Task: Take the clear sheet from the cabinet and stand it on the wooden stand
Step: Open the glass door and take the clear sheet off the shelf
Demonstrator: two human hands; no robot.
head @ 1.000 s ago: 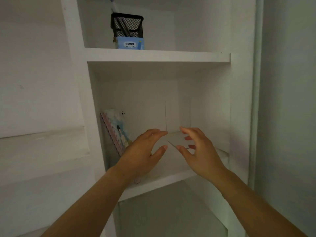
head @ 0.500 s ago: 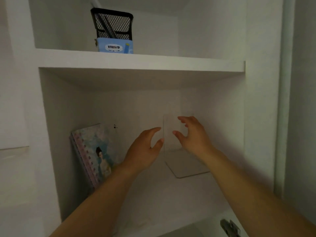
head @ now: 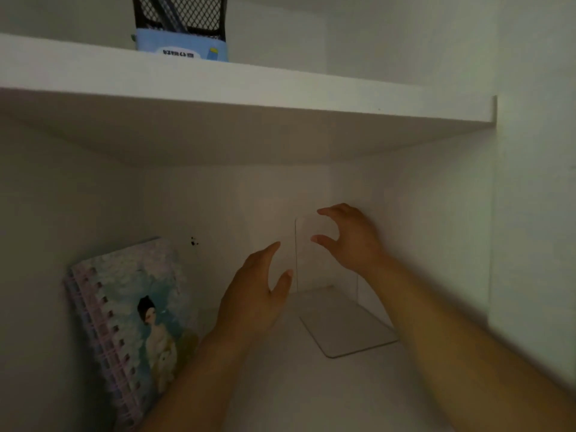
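Observation:
A clear sheet (head: 314,263) stands upright at the back of the lower cabinet compartment, with a clear flat part (head: 346,328) lying on the shelf in front of it. My right hand (head: 349,241) is at the sheet's upper right corner, fingers curved and apart around the edge; whether they touch it I cannot tell. My left hand (head: 255,297) is open just left of the sheet's left edge, not touching it. No wooden stand is in view.
A spiral notebook (head: 131,325) with a pictured cover leans against the left wall of the compartment. On the upper shelf (head: 280,95) stands a black mesh pen holder (head: 180,14) behind a blue box (head: 184,48). The cabinet's right wall (head: 452,229) is close to my right arm.
The view has moved closer into the compartment. Both hands have reached deeper, the right one up to the sheet's top corner, the left one near its left edge.

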